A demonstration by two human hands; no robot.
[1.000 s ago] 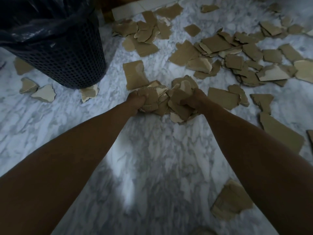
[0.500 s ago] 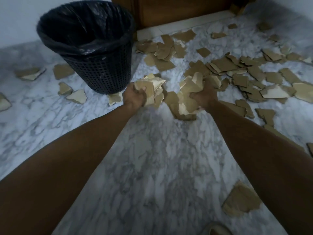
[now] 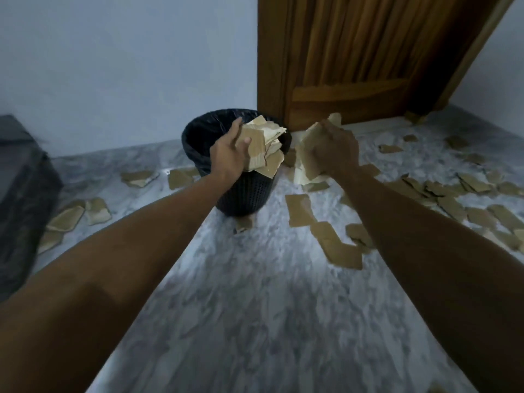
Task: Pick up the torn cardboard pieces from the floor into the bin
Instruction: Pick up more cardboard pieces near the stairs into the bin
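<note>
A black mesh bin [image 3: 241,194] with a dark liner stands on the marble floor near the wall. My left hand [image 3: 226,154] grips a bunch of torn cardboard pieces [image 3: 265,146] right over the bin's open mouth. My right hand [image 3: 334,148] holds a second bunch of cardboard pieces [image 3: 304,157] in the air, just right of the bin's rim. Many more torn brown pieces [image 3: 337,245] lie scattered on the floor, mostly to the right.
A wooden door [image 3: 354,58] stands behind the bin, a pale wall to its left. A dark box-like object [image 3: 19,194] sits at the far left. Several cardboard scraps [image 3: 71,217] lie left of the bin. Bare marble floor [image 3: 255,307] stretches between my arms.
Both hands lifted their cardboard bunches off the floor and carried them up toward the bin; the left bunch is now over the bin's mouth. The view tilted up to the door and wall.
</note>
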